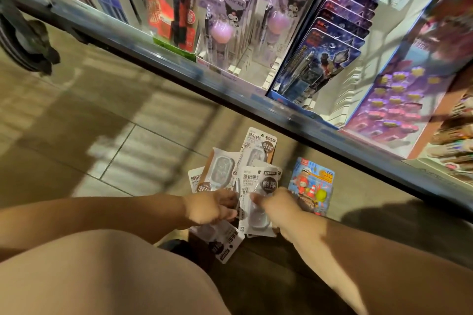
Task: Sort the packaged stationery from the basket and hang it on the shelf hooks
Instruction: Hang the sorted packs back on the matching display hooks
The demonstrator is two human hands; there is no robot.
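Several white and brown correction-tape packs (243,161) lie fanned out on the tiled floor below the shelf. My left hand (208,208) grips the packs on the left side of the pile. My right hand (277,206) pinches one upright correction-tape pack (257,188) at its middle. A colourful eraser pack (313,181) with small toy figures lies on the floor just right of my right hand. No basket shows in this view.
The shelf edge (230,89) runs diagonally above the pile. It holds purple Kuromi pen cards (225,23), dark blue pen cards (325,59) and a red pen pack (174,7). A black cart wheel (23,36) is at the left. My bent knee (102,276) fills the lower left.
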